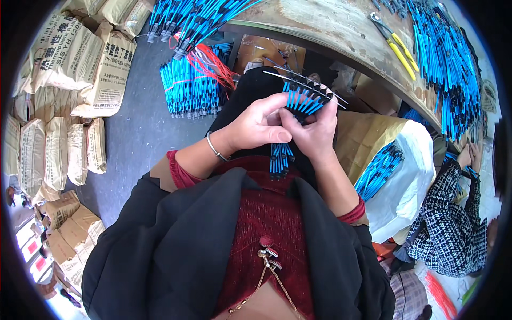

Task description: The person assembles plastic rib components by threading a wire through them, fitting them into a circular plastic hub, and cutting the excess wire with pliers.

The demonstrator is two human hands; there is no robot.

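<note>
Bundle of thin blue-and-black sticks point(298, 106), fanned at top, held upright between both hands over lap

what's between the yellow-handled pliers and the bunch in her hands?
Head view: only bare, worn tabletop lies between the yellow-handled pliers and the hand-held bunch of blue rods.

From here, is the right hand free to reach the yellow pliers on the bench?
Probably not right away: the right hand and left hand both grip a bundle of blue rods. The pliers lie uncovered on the bench, further off.
</note>
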